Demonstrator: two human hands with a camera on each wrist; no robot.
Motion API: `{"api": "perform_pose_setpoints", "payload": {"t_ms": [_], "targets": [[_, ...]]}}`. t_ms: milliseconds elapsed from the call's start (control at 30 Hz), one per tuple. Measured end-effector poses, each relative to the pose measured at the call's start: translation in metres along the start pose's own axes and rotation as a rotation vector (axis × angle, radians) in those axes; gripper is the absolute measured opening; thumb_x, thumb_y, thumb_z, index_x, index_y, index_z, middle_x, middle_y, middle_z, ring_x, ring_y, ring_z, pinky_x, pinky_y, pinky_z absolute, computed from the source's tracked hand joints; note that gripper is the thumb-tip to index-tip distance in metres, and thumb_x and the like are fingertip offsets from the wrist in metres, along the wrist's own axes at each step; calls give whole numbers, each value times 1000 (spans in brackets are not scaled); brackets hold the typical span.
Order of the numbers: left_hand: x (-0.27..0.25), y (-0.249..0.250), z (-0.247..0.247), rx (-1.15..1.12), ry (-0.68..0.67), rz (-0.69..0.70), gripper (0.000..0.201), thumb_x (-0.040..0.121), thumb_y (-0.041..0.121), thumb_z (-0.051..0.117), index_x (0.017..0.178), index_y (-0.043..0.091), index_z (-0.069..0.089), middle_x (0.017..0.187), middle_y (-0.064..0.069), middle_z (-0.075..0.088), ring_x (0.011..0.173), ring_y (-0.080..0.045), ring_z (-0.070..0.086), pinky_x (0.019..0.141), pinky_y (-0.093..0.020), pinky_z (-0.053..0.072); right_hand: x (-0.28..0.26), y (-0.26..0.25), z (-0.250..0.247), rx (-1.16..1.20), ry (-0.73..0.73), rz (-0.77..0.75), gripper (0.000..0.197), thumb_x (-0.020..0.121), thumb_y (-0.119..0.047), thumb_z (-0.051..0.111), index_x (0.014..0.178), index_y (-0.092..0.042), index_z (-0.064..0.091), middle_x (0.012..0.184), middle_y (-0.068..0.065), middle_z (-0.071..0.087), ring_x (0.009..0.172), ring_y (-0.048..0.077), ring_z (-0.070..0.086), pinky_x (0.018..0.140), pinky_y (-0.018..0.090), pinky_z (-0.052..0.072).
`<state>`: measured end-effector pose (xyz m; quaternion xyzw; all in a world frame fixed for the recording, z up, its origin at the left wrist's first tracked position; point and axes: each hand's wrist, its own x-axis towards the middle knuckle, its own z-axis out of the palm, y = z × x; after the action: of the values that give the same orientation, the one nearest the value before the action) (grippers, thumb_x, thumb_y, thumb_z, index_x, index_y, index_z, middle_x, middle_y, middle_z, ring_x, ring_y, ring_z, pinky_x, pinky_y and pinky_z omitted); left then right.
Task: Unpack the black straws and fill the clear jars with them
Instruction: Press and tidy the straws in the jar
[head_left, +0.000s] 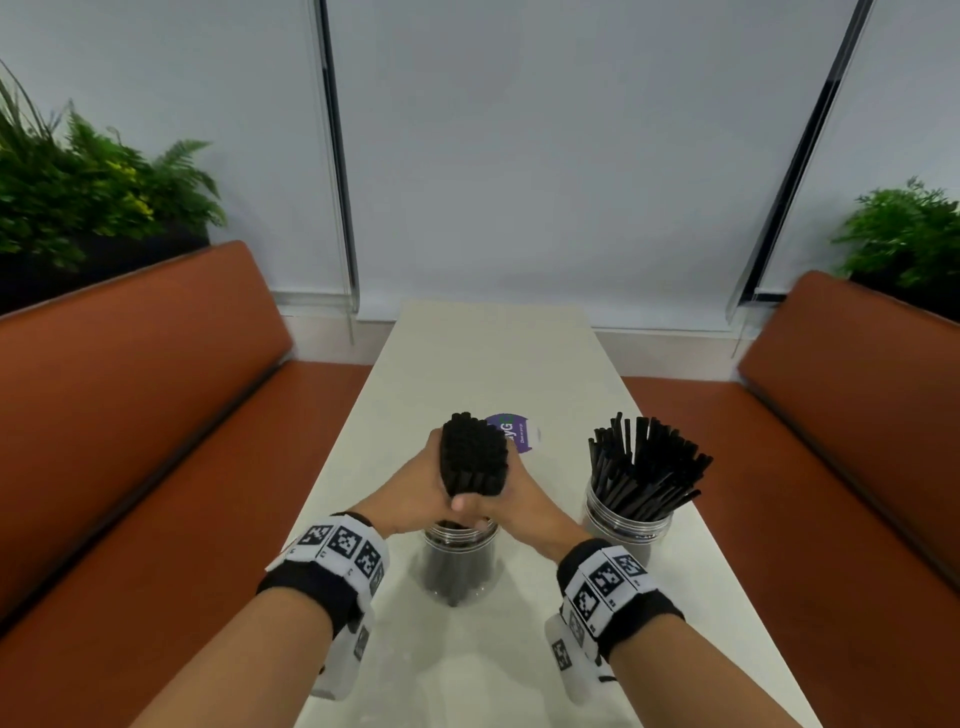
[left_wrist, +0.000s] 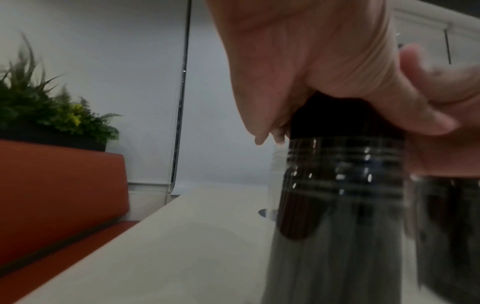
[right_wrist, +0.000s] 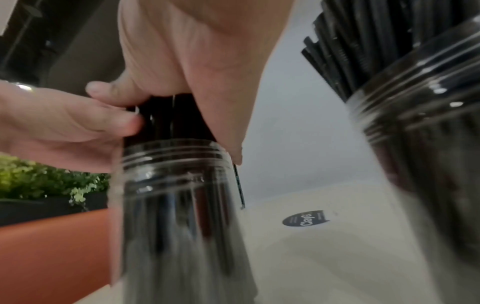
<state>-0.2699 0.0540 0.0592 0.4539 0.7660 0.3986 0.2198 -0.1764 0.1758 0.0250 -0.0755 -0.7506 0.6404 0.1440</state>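
A tight bundle of black straws (head_left: 471, 457) stands upright in a clear jar (head_left: 460, 564) near the table's middle. Both hands wrap the bundle just above the jar's threaded rim: my left hand (head_left: 415, 493) from the left, my right hand (head_left: 506, 501) from the right, thumbs meeting in front. The wrist views show the same bundle (left_wrist: 337, 121) (right_wrist: 171, 117) entering the jar mouth (left_wrist: 345, 156) (right_wrist: 174, 158). A second clear jar (head_left: 626, 525) to the right holds fanned-out black straws (head_left: 647, 470).
The narrow white table (head_left: 488, 358) runs away from me between two orange benches (head_left: 130, 395) (head_left: 852, 415). A round purple sticker (head_left: 514, 431) lies just behind the bundle. Green plants (head_left: 88, 192) sit behind both benches.
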Motion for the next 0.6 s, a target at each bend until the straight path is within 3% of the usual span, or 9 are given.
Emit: {"api": "perform_pose_setpoints", "payload": {"t_ms": [100,167,233,300,433,500,533,600], "targets": [[6,4,-7,-70,69,24,106,53,16,89,136,17,23,115,12,46,113,-12,48,91,-21,43,3,-9,-1,-3,51,-16,108,41,-62,83,127,-20,33,128,7,51,124,17,50,94,25,50],[5,4,-9,-54,24,5,105,51,19,89,134,20,26,116,14,47,115,-11,47,93,-23,42,1,-10,-5,-39,63,-36,101,40,-60,84,121,-26,33,124,1,51,122,16,50,98,29,48],[2,2,-6,-24,-33,-30,96,53,17,89,129,24,30,115,14,47,114,-10,46,90,-18,40,-1,-6,-9,-112,40,-35,99,48,-44,89,125,-22,31,124,0,51,121,15,50,102,29,45],[-2,-2,-2,-29,-51,-56,90,56,13,88,126,25,33,114,15,49,114,-10,47,85,-14,38,-5,-2,-12,-154,17,-17,89,62,-21,86,129,-21,26,126,0,49,121,13,47,101,16,42],[-8,-4,-3,-31,-52,-93,103,57,16,88,139,20,26,131,7,43,123,-12,40,99,-23,31,-10,1,-18,-181,39,39,112,57,-41,84,143,-19,17,139,2,44,132,14,40,108,24,35],[-11,-3,-5,-8,-54,-102,106,58,16,87,142,18,22,140,4,37,125,-9,35,103,-22,26,-13,0,-20,-196,36,58,105,67,-29,82,145,-18,13,140,-2,42,136,14,36,98,11,32],[-12,-4,-7,8,-53,-108,107,58,17,87,143,17,21,143,3,35,129,-10,33,104,-22,25,-14,0,-22,-196,37,68,101,71,-23,80,146,-17,12,142,-1,40,137,14,34,95,10,31],[-14,-7,-12,45,-63,-138,108,59,19,87,143,16,19,148,2,31,135,-14,31,105,-23,24,-19,0,-25,-191,39,67,110,65,-37,82,147,-17,10,146,0,38,137,12,33,100,20,31]]}}
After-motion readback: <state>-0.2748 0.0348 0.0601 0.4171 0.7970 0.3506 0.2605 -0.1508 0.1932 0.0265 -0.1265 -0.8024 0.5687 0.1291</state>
